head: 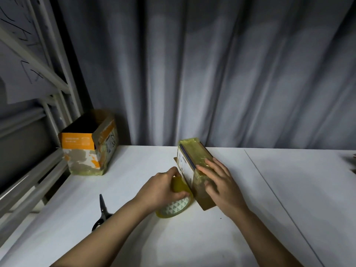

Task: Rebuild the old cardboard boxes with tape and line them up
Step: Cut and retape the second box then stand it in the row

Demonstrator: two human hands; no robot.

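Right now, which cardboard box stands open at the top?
The orange box by the metal rack, untouched. The taped box under both hands is closed.

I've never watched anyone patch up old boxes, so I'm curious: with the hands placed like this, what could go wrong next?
The left hand grips the tape roll against the small box, which the right hand steadies with flat fingers; if that hand slips, the box may tip and the tape wrinkle. The scissors lie near the left forearm, so a careless sweep could knock them off the table.
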